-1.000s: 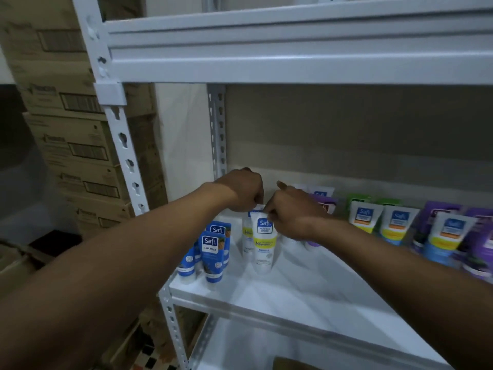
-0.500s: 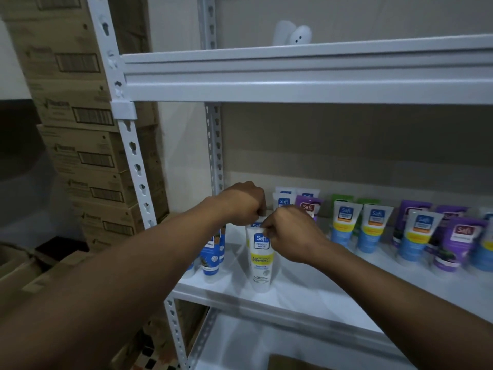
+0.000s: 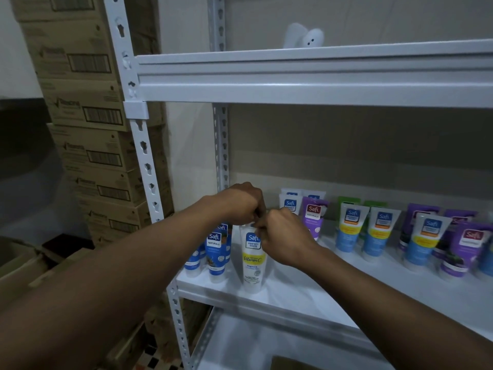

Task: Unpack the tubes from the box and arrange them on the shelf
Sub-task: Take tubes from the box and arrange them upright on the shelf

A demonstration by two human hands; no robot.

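Observation:
A white tube with a yellow band (image 3: 252, 260) stands cap-down near the front left of the white shelf (image 3: 306, 297). My left hand (image 3: 240, 204) and my right hand (image 3: 282, 236) meet at its top edge, both with curled fingers pinching the crimped end. Blue tubes (image 3: 214, 249) stand just left of it. Behind and to the right stand a white tube (image 3: 289, 206), a purple tube (image 3: 312, 217), and rows of blue-and-yellow tubes (image 3: 349, 225) and purple tubes (image 3: 464, 247). The box is not clearly in view.
The upper shelf beam (image 3: 306, 76) crosses above my hands, with a white object (image 3: 304, 36) on it. Stacked cardboard cartons (image 3: 88, 108) stand left of the rack's post (image 3: 144, 156). An open carton (image 3: 18, 263) lies low at left. A lower shelf (image 3: 253, 348) shows below.
The camera has tilted up and moved closer. Both hands stay at the top of the white tube, which stands a little nearer the shelf's front edge.

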